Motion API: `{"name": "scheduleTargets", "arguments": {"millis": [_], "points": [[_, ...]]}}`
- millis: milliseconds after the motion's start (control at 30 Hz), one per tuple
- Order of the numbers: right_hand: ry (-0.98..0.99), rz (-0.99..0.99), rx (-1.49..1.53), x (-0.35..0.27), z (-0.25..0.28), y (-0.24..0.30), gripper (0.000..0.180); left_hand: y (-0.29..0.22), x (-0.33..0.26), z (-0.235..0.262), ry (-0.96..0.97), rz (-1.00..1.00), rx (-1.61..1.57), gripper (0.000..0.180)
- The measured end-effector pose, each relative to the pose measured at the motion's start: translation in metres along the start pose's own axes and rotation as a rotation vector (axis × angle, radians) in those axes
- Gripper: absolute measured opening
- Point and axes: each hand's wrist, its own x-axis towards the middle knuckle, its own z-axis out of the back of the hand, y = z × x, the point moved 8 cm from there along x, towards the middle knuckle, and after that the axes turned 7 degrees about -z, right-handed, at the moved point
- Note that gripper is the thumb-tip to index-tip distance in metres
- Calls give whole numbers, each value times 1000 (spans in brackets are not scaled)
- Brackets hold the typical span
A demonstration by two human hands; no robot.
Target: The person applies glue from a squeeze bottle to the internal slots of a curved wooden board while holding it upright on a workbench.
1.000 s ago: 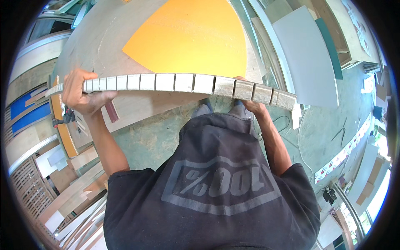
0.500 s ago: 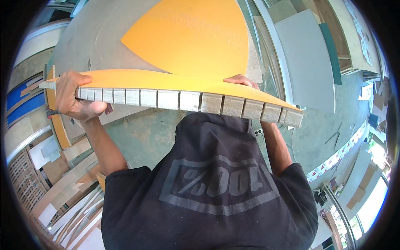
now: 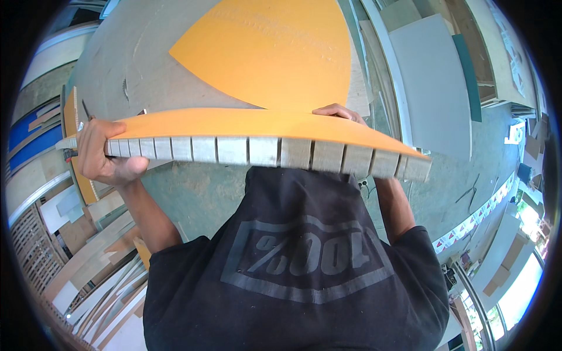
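Observation:
A long, gently bent board is held up close in front of my chest. Its upper face is orange-yellow, and the pale wooden edge facing me is cut by evenly spaced slots. My left hand wraps the board near its left end, fingers over the far side and thumb below the slotted edge. Right of the middle, my right hand grips the far edge; most of its fingers and palm are hidden behind the board. Beyond lies a flat orange-yellow sheet with a pointed left corner, on a grey worktable.
Large grey panels and a dark green strip stand at the right. Wooden offcuts and strips are stacked at the lower left. Another orange-edged piece stands beside the table's left side. Greenish floor shows below the board.
The board has come down slightly toward me, its left part most. My left hand has moved down with it. My right hand keeps nearly the same place.

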Motion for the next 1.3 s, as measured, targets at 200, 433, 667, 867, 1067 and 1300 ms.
{"name": "scheduleTargets", "arguments": {"millis": [200,433,667,867,1067,1300], "points": [[88,39,-231,7,7,-16,39,-1,-4,3,28,31,31,96],[82,125,-328,12,12,-22,45,-11,10,-3,201,124,14,94],[34,87,-277,11,15,-23,47,-81,49,-40,611,-181,-168,81],[4,33,-328,7,8,-17,43,-159,91,-77,949,-242,-802,57],[-89,158,-211,10,16,-49,49,-202,114,-110,1216,-327,-717,39],[-1083,45,10,-65,38,-112,57,-205,111,-104,1177,-265,-587,23]]}}
